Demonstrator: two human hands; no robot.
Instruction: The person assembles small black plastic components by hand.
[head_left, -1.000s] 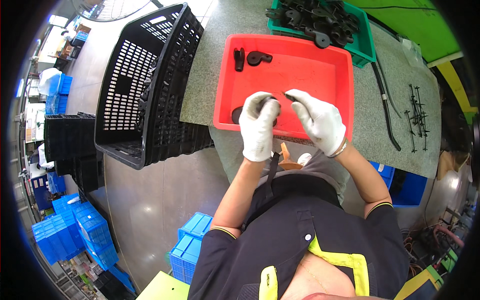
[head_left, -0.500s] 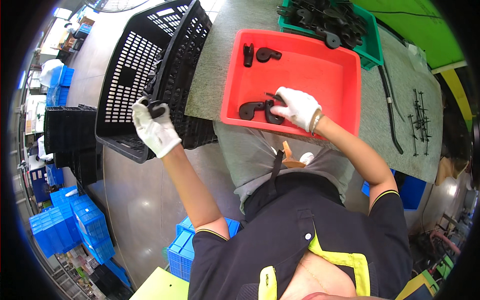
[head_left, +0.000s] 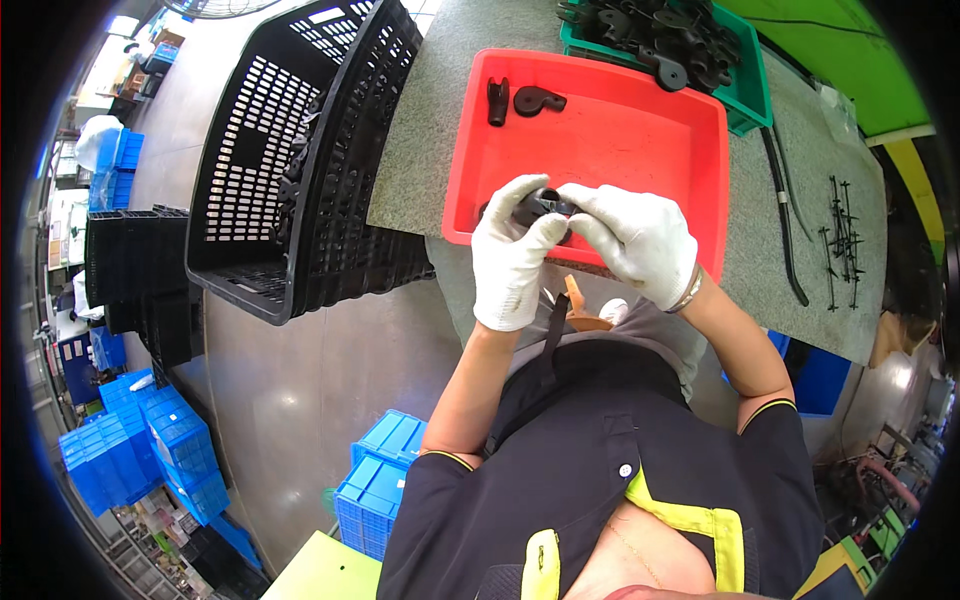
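My two white-gloved hands meet over the near edge of a red tray [head_left: 625, 75]. My left hand [head_left: 510, 250] curls its thumb and fingers around a black plastic fitting [head_left: 535, 207]. From the other side my right hand [head_left: 640, 235] pinches at the fitting's right end; its fingertips hide whether a smaller piece is there too. Two more fittings lie in the tray's far left corner, an upright forked one [head_left: 497, 102] and a rounded one [head_left: 537, 100]. The tray's near left part is mostly covered by my hands, with a dark bit showing beside the left one.
A green bin [head_left: 750, 85] heaped with black fittings stands behind the tray. To the left are black slatted crates [head_left: 335, 170] with dark parts inside. Black tubing [head_left: 782, 215] and several thin black rods [head_left: 845, 240] lie on the table's right. Blue boxes [head_left: 375, 490] stand on the floor.
My left hand has come right, from the black crate's edge to the tray. My right hand has lifted slightly off the tray floor, and both hands now meet at one fitting.
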